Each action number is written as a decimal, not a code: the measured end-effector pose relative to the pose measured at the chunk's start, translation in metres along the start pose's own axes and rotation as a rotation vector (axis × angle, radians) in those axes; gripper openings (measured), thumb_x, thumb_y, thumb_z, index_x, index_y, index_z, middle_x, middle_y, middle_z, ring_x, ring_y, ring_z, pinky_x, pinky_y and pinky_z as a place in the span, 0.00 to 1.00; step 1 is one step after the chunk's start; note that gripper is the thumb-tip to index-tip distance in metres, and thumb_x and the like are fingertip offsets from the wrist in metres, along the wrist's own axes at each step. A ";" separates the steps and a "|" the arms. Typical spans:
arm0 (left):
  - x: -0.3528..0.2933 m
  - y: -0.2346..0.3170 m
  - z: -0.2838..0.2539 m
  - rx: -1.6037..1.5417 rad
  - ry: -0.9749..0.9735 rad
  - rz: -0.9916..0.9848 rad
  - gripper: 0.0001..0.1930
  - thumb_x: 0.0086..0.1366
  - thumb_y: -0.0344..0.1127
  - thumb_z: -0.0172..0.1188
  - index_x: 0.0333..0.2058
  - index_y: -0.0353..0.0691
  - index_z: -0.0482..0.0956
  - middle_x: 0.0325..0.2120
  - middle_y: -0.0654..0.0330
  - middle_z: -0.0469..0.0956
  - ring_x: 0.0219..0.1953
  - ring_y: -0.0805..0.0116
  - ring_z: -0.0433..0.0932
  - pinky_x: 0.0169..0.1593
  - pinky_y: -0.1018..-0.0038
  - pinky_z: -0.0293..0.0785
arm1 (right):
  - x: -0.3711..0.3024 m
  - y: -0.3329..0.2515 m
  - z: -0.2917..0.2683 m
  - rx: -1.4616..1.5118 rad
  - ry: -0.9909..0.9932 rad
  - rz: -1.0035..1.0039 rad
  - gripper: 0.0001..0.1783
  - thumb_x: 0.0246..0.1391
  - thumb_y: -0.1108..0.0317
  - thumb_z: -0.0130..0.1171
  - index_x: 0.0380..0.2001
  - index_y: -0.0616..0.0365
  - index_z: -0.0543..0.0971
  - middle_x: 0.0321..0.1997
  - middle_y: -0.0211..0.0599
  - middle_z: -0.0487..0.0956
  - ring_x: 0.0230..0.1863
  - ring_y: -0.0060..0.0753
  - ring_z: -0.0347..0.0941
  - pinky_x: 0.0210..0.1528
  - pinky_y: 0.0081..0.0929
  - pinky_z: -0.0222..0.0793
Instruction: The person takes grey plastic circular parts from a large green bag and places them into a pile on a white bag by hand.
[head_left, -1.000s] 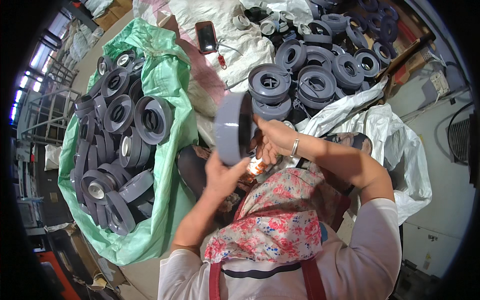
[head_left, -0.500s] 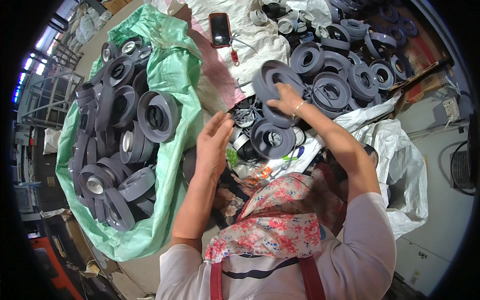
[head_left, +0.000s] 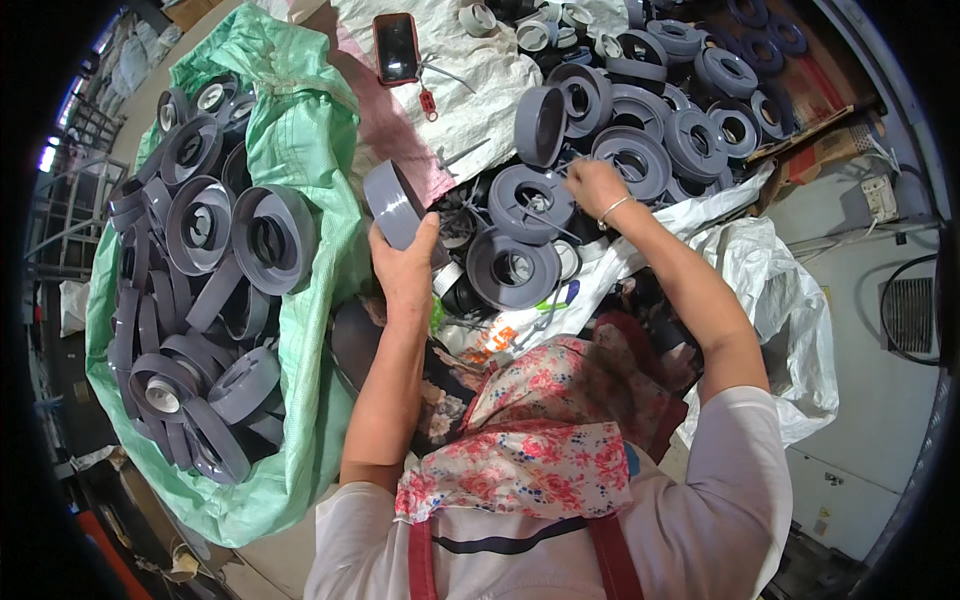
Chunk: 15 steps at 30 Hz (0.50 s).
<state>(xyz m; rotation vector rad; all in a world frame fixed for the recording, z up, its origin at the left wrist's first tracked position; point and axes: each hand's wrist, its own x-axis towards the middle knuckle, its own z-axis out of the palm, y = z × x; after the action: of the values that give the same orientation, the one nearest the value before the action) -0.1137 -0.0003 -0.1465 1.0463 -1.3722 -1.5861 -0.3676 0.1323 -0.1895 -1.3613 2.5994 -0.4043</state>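
My left hand (head_left: pixel 405 268) is closed around a grey plastic ring (head_left: pixel 391 203), held tilted beside the green sack. To the right, my right hand (head_left: pixel 597 188) has its fingers pinched together near some thin grey strips; what they grip is hidden. Just left of those fingers lies a grey flanged ring (head_left: pixel 531 203) with a thin strip across it. A similar grey ring (head_left: pixel 512 268) rests nearer to me. Farther off, another deep grey ring (head_left: pixel 540 126) stands on its edge.
A green woven sack (head_left: pixel 300 130) full of grey rings stands at the left. More grey rings (head_left: pixel 695 143) are heaped at the right. A phone (head_left: pixel 396 48) with a red tag lies on white sheeting (head_left: pixel 470 110). A white plastic bag (head_left: pixel 790 330) sits at the right.
My left hand, empty half a second ago, now holds a grey ring. My right hand has left the ring it was gripping and moved right, its fingers now pinched. The view has shifted slightly.
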 end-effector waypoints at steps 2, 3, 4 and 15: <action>-0.003 -0.004 0.002 0.006 -0.003 0.015 0.23 0.51 0.35 0.65 0.43 0.32 0.67 0.34 0.59 0.72 0.35 0.73 0.71 0.40 0.76 0.68 | -0.015 0.005 0.022 -0.083 -0.287 0.129 0.11 0.44 0.72 0.50 0.30 0.67 0.78 0.37 0.55 0.76 0.40 0.53 0.74 0.45 0.41 0.69; -0.006 -0.002 0.008 -0.020 -0.030 0.002 0.23 0.51 0.36 0.65 0.43 0.32 0.67 0.34 0.59 0.72 0.35 0.73 0.71 0.40 0.76 0.68 | -0.020 0.028 0.049 -0.097 -0.308 0.216 0.12 0.45 0.71 0.51 0.31 0.67 0.78 0.37 0.56 0.76 0.42 0.52 0.73 0.47 0.39 0.68; -0.009 -0.002 0.008 -0.038 -0.035 -0.014 0.24 0.51 0.36 0.65 0.43 0.32 0.67 0.35 0.59 0.72 0.35 0.73 0.71 0.41 0.76 0.68 | -0.023 0.029 0.060 -0.131 -0.489 0.262 0.15 0.45 0.71 0.51 0.37 0.66 0.76 0.40 0.56 0.76 0.43 0.54 0.73 0.47 0.39 0.69; -0.011 -0.016 0.003 -0.053 -0.104 -0.095 0.21 0.53 0.35 0.63 0.43 0.34 0.68 0.35 0.61 0.73 0.36 0.74 0.71 0.41 0.77 0.68 | -0.027 0.008 0.053 -0.184 -0.264 0.253 0.19 0.43 0.74 0.54 0.42 0.63 0.70 0.44 0.57 0.72 0.49 0.54 0.68 0.51 0.39 0.65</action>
<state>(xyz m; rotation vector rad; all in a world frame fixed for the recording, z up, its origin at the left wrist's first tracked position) -0.1127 0.0132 -0.1614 1.0230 -1.3585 -1.7589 -0.3435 0.1503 -0.2410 -1.0317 2.5861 0.0511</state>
